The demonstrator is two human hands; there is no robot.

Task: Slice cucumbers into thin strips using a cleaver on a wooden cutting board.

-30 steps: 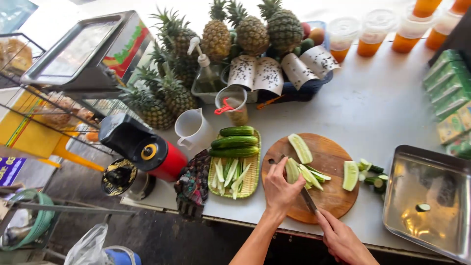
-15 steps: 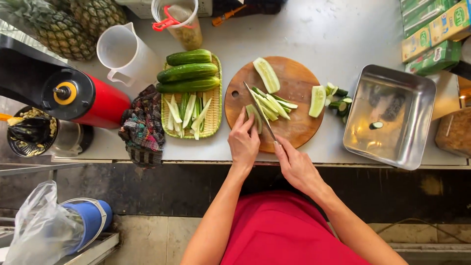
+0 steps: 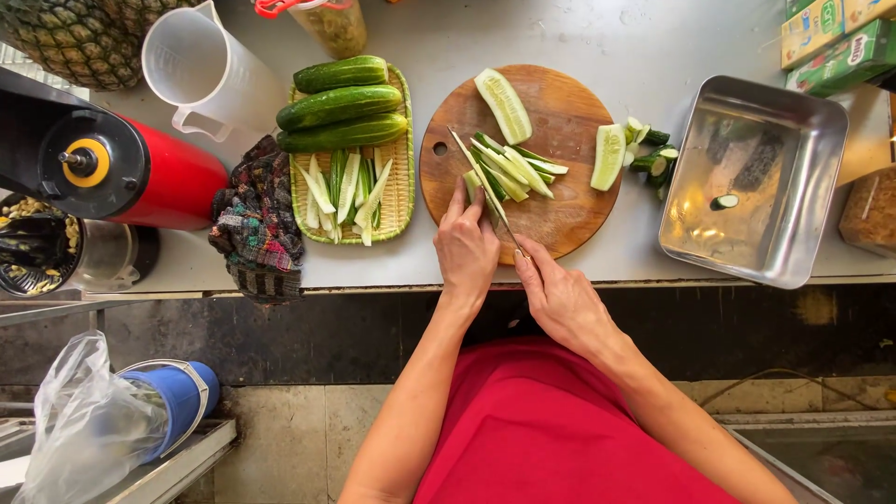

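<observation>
A round wooden cutting board (image 3: 569, 103) lies on the grey counter. My left hand (image 3: 467, 247) presses a cucumber piece (image 3: 473, 179) against the board with its fingertips. My right hand (image 3: 558, 294) grips a knife (image 3: 485, 189) whose blade runs along that piece, pointing away from me. Several cut cucumber spears (image 3: 515, 166) lie by the blade, and two cucumber halves (image 3: 504, 105) (image 3: 607, 156) rest farther back and at the board's right edge.
A woven tray (image 3: 401, 187) holds three whole cucumbers (image 3: 341, 103) and cut spears (image 3: 343, 191). A steel pan (image 3: 756, 243) sits right, cucumber ends (image 3: 651, 154) beside it. A checked cloth (image 3: 257, 219), clear jug (image 3: 210, 65), red machine (image 3: 140, 173) and pineapple (image 3: 79, 33) stand left.
The camera view has tilted down and moved closer to the counter. Both hands stay at the board, with the knife still along the cucumber piece.
</observation>
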